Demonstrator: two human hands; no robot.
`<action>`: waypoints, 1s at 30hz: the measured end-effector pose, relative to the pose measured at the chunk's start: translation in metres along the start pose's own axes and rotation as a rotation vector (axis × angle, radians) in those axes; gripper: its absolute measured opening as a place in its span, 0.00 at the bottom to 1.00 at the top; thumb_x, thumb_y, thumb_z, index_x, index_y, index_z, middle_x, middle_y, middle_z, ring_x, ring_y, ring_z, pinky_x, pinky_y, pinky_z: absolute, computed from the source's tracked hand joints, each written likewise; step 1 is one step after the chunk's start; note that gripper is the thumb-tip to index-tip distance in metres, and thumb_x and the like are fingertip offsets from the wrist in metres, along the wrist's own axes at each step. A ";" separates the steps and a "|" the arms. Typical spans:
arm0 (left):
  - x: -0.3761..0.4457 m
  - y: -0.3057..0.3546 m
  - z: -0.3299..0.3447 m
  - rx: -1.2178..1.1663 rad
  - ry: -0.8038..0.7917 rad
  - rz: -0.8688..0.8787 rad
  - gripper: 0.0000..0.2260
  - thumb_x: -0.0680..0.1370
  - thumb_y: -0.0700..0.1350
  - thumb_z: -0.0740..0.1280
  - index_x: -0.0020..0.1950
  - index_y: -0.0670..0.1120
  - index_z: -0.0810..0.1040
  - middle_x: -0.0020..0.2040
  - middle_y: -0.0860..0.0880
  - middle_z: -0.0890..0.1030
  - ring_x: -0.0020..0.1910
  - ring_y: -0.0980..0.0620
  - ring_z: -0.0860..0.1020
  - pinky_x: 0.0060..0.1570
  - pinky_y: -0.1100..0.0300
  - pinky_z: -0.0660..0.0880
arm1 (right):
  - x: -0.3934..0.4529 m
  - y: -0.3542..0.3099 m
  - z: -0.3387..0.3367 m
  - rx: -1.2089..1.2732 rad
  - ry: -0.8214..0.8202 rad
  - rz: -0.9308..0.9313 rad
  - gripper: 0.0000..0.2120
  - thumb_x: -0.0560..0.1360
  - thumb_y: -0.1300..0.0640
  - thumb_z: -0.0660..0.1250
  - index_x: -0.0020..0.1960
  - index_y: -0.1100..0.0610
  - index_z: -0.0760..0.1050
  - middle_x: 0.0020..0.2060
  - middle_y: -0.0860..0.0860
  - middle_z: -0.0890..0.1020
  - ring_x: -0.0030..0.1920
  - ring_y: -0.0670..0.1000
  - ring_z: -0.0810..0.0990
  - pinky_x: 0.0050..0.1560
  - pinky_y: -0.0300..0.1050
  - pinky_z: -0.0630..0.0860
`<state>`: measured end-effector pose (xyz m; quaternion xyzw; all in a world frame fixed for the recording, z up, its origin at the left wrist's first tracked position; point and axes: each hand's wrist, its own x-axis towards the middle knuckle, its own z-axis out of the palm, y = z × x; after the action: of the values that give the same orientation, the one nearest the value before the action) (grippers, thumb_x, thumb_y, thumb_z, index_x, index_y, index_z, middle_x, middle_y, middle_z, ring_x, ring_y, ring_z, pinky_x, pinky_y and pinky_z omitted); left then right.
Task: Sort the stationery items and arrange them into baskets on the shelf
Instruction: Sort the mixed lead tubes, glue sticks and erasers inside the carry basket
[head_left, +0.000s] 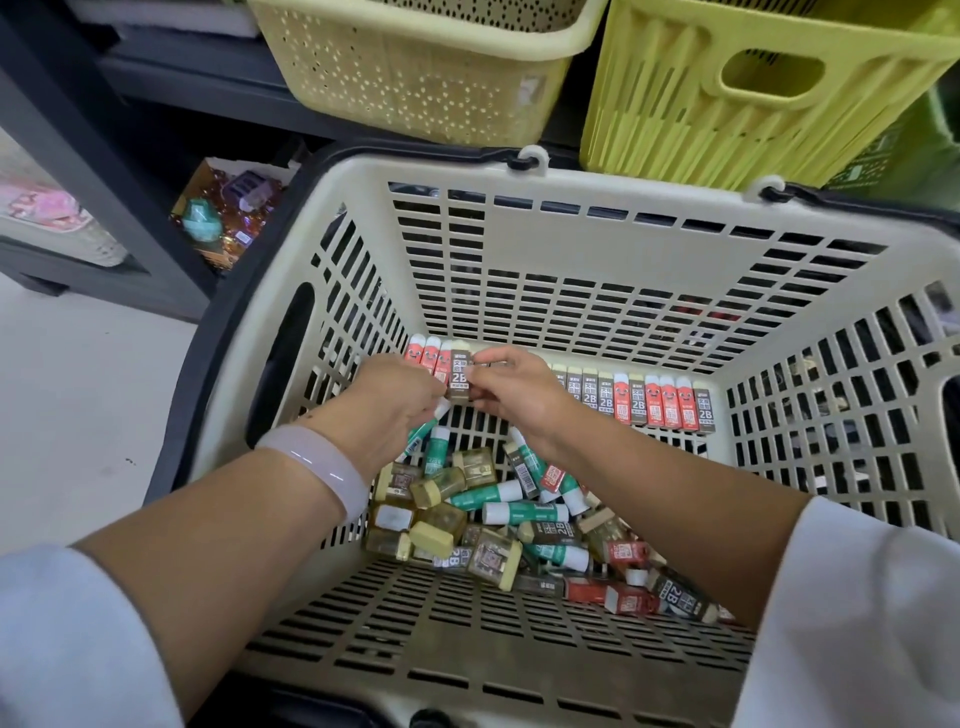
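**Lining up erasers in the cream basket**

Dark shelving with two yellow baskets (415, 78) stands behind the cream slotted basket (571, 249) I reach into. Both my hands meet at its far wall: my left hand (387, 402) and right hand (511, 387) pinch one brown 2B eraser (460, 376) between them, upright in the eraser row (660, 402). Nearer me, below my wrists, lies a loose heap of glue sticks (524, 512) and sharpeners (441, 488).

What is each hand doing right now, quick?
Left hand: fingers pinch the brown 2B eraser at the row along the beige basket's far wall.
Right hand: fingertips pinch the same eraser from the other side.
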<state>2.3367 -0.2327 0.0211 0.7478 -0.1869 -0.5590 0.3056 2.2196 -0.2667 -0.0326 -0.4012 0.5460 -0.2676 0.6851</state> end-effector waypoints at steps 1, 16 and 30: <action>0.001 0.000 0.000 0.021 0.004 0.012 0.08 0.77 0.31 0.61 0.41 0.42 0.70 0.39 0.45 0.74 0.35 0.54 0.72 0.31 0.65 0.72 | 0.003 0.001 -0.001 -0.041 0.074 -0.006 0.06 0.75 0.65 0.65 0.45 0.56 0.71 0.38 0.52 0.76 0.37 0.47 0.76 0.37 0.36 0.78; -0.003 -0.001 0.009 0.271 -0.111 0.075 0.10 0.79 0.41 0.60 0.59 0.42 0.72 0.53 0.45 0.78 0.48 0.50 0.76 0.47 0.58 0.74 | 0.007 0.011 -0.018 -0.688 0.082 -0.203 0.10 0.75 0.63 0.62 0.54 0.60 0.78 0.45 0.54 0.80 0.36 0.49 0.77 0.37 0.37 0.75; -0.012 -0.018 0.024 0.638 -0.236 0.256 0.09 0.80 0.41 0.59 0.57 0.42 0.74 0.47 0.47 0.77 0.45 0.51 0.76 0.45 0.57 0.73 | -0.036 0.023 -0.045 -1.616 -0.339 -0.492 0.16 0.74 0.64 0.62 0.62 0.61 0.69 0.50 0.56 0.73 0.51 0.53 0.71 0.52 0.45 0.69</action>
<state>2.3091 -0.2185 0.0132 0.7064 -0.4781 -0.5121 0.1008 2.1657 -0.2375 -0.0364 -0.9071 0.3570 0.1255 0.1842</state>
